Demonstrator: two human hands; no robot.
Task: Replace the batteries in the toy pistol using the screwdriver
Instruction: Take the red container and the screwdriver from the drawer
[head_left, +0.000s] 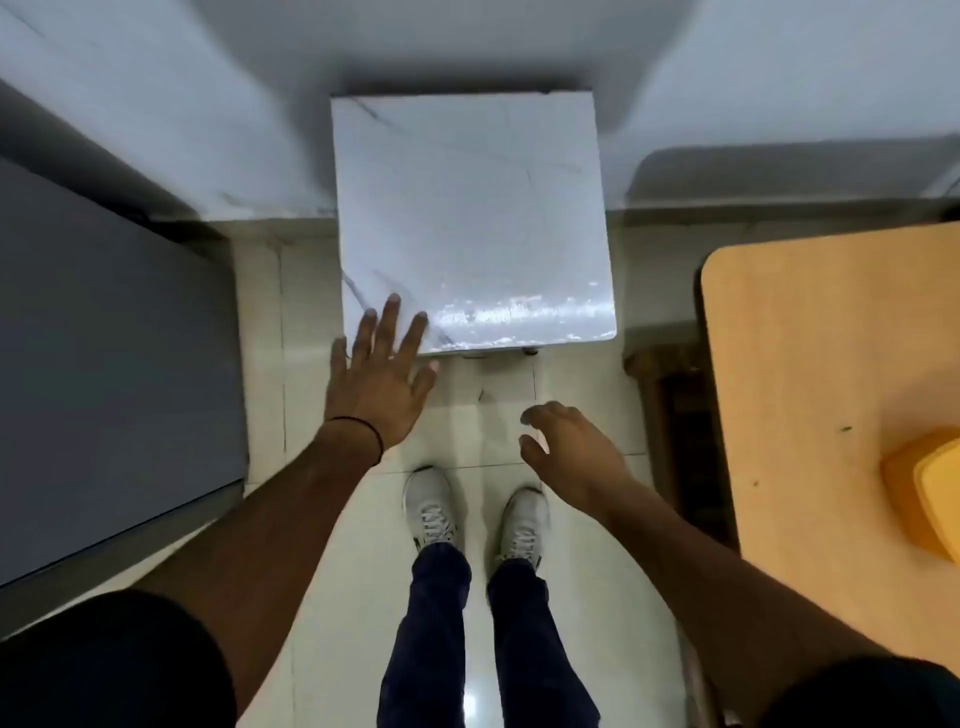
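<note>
Pale tiled floor (483, 431), white marble tabletop (467, 208) far centre. Left hand (382, 384): spread, empty, over near-left corner. Right hand (569, 457): loosely curled, empty, above floor. Toy pistol, screwdriver: not in view. Advice: locate both before starting.

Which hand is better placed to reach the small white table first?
Left: the left hand spreads its fingers over the table corner; the right hand is over the floor, short of it.

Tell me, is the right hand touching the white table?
Apart. The head view shows bare floor between the right hand and the table, clear of its near edge.
</note>
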